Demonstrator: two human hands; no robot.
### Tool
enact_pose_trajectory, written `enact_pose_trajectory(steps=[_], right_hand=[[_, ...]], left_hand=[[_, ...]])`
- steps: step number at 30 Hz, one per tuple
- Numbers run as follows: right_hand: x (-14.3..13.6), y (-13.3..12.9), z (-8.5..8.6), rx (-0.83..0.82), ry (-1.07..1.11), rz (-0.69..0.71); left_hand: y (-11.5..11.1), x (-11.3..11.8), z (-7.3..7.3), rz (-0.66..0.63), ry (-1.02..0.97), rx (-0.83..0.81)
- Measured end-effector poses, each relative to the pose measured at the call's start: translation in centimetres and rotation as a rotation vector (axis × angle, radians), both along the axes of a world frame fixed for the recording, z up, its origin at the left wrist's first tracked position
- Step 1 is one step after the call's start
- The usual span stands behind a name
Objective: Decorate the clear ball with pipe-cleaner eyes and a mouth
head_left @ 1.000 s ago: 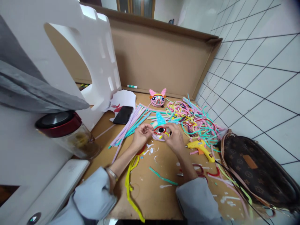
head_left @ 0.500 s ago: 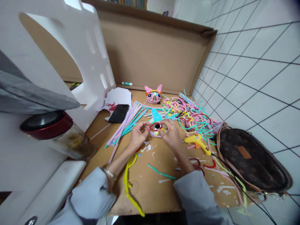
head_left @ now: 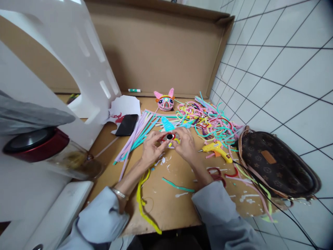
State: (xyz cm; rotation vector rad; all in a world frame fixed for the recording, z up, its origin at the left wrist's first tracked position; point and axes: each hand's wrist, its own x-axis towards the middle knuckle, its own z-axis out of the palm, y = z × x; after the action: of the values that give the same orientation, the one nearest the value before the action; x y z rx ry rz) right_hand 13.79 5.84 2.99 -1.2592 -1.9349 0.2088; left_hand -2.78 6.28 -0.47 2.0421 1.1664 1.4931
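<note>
Between my two hands is a pipe-cleaner eye [head_left: 170, 136], with a black centre, white around it and a red outline. My left hand [head_left: 151, 147] pinches its left side, thumb and forefinger together. On the other side my right hand [head_left: 185, 143] grips the right edge with its fingertips. Just behind the fingers rises a light-blue pipe-cleaner ear [head_left: 168, 124]; yellow and pale parts show below the eye, partly hidden by my fingers. Further back sits a pink animal head [head_left: 165, 103] with two ears and two eyes.
Pipe cleaners lie in a straight bundle [head_left: 137, 135] and a tangled heap [head_left: 213, 119]. A yellow glue gun [head_left: 217, 150], red-handled scissors [head_left: 216, 173] and a brown bag [head_left: 278, 163] are on the right. At left are a black phone [head_left: 127, 125] and a glass jar [head_left: 75, 158].
My left fingers have closed in on the eye's left side, and both hands now hold it closer together. The whole view has shifted slightly.
</note>
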Motion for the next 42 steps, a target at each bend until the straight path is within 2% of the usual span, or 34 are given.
enact_pose_trajectory(steps=[6,12,29,42], right_hand=[[-0.1,0.06,-0.15,-0.007,0.026,-0.024],[-0.06,-0.15,-0.05,-0.024,0.095,0.025],[0.08,-0.02,-0.08,-0.049,0.069,0.014],[0.27,-0.31,0.42,-0.063,-0.029,0.041]], left_hand=[[-0.15,-0.08,0.32,-0.013,0.041,0.01],[-0.15,-0.27,0.58,-0.021,0.03,0.013],[-0.2,-0.07,0.85,0.003,0.047,-0.047],[0.36,-0.21,0.09,-0.019,0.009,-0.028]])
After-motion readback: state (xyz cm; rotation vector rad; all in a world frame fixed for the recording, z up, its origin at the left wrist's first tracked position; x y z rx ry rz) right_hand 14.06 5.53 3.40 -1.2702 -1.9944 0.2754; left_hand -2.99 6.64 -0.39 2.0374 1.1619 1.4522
